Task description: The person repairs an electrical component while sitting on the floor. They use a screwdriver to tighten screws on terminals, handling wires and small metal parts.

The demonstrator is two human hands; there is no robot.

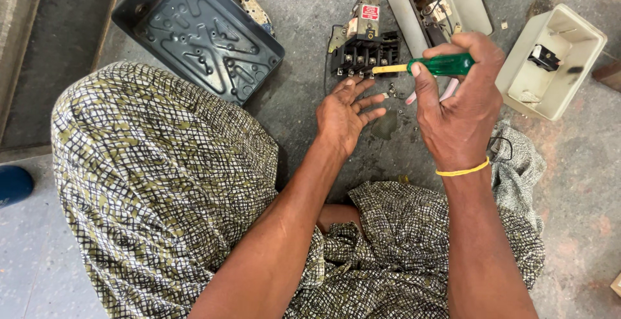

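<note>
The right hand (pixel 460 109) is closed around the green handle of a screwdriver (pixel 435 66), right of centre in the upper frame; the yellow shaft points left to the black switch block (pixel 363 53) at top centre. The left hand (pixel 348 113) is open, fingers spread, fingertips just below the block's lower edge. Bare floor lies between the hands. A small red rectangular label sits on the block's upper part. A dark metal cover (pixel 199 32) lies upper left; a cream box (pixel 551 60) stands upper right.
</note>
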